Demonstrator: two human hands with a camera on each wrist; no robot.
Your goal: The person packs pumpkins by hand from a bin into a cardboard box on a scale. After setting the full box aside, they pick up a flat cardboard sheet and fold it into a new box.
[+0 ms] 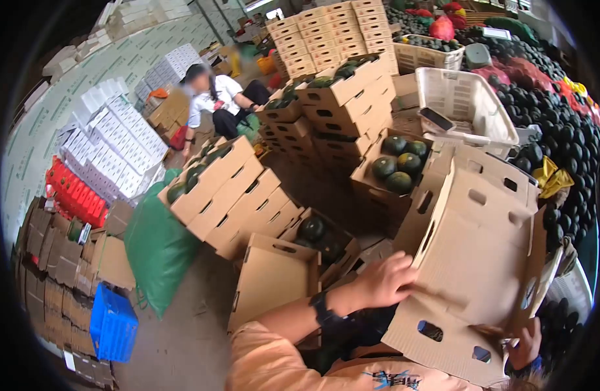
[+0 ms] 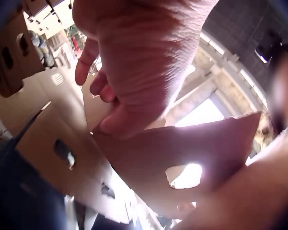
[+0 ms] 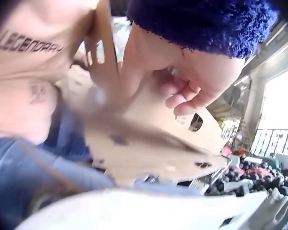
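A partly folded cardboard box (image 1: 473, 254) with oval hand holes lies tilted in front of me, its side panels standing up at different angles. My left hand (image 1: 388, 280) pinches the box at its near left corner; in the left wrist view the thumb (image 2: 117, 122) presses at the panel's edge and the fingers curl behind. At the near right corner my right hand (image 1: 525, 345) grips the end panel, its fingers (image 3: 185, 103) bent and its thumb along the board. A dark band circles the left wrist, and a fuzzy blue cuff (image 3: 206, 24) the right.
Another open carton (image 1: 274, 274) stands left of my arm. Cartons of dark green round squash (image 1: 398, 163) are stacked ahead. A white crate (image 1: 466, 98) bears a phone (image 1: 437, 119). Dark squash (image 1: 567, 150) heap up at right. A person (image 1: 218, 98) crouches beyond a green sack (image 1: 158, 247).
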